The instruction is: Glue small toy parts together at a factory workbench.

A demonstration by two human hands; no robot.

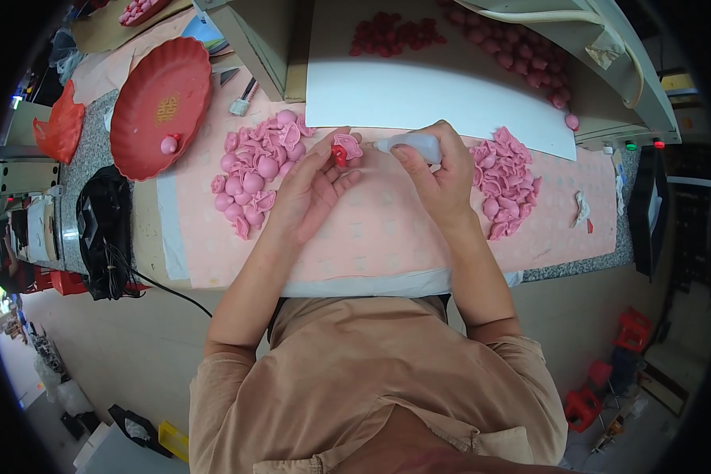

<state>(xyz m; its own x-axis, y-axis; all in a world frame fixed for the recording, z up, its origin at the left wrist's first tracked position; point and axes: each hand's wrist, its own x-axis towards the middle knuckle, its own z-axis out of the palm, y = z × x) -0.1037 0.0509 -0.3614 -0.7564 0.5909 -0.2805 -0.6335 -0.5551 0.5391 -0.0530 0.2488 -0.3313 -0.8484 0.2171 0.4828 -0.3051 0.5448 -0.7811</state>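
Observation:
My left hand (306, 189) is closed at the fingertips on a small pink ruffled flower piece with a red part (340, 155). In my right hand (442, 180) is a pale translucent squeeze bottle (420, 145), tipped sideways. Its thin nozzle points left at the flower piece; whether they touch is too small to tell. Left of my left hand lies a pile of pink balls and ruffled pieces (250, 182). A second pile of pink ruffled pieces (504, 180) lies just right of my right hand.
At the left stands a red scalloped tray (146, 103) with one pink ball piece (169, 144) in it. A brush (243, 98) lies beside it. Ahead, a shelf unit (249, 47) shelters a white sheet (419, 95) and more red and pink pieces (517, 51). A black bag (103, 233) sits left.

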